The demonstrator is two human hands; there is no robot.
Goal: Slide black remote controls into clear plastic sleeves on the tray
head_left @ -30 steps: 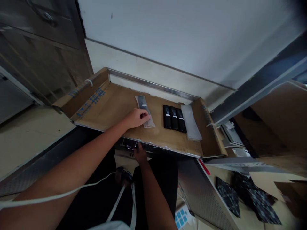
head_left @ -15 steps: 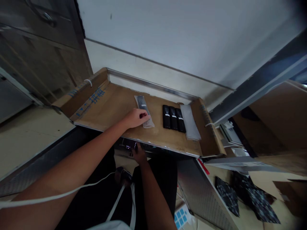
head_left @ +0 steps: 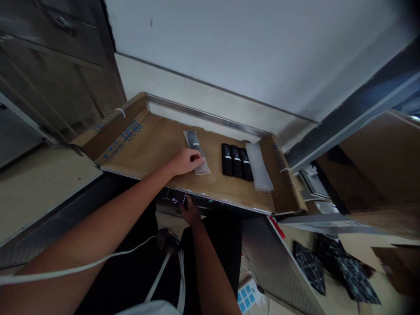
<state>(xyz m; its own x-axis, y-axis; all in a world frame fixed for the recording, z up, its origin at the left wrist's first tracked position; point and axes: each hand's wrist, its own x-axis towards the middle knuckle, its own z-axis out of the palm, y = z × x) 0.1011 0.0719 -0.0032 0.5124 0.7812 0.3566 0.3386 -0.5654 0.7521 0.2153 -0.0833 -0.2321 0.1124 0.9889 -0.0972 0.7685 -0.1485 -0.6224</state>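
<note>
A slim black bar shaped like a remote control, with a white label, lies in a frosted plastic sleeve (head_left: 193, 142) on a cardboard-lined shelf (head_left: 157, 142). My left hand (head_left: 186, 161) is over its lower part, fingers curled and pinched at the sleeve's edge. Below the shelf's front edge, my right hand (head_left: 190, 212) touches a dark device with a small lit display (head_left: 176, 199); its fingers are too dark to make out. To the right lie three similar black bars (head_left: 236, 162), side by side with white labels. Beside them rests a stack of flat frosted sleeves (head_left: 259, 166).
Cardboard side walls (head_left: 285, 175) bound the shelf, with a white panel (head_left: 210, 52) behind. Lower right are an open perforated metal door (head_left: 282, 267) and dark patterned bags (head_left: 341, 271) on the floor. A white cord (head_left: 82, 266) crosses my left forearm.
The view has shifted very slightly. Both hands and the things on the shelf are otherwise in the same places.
</note>
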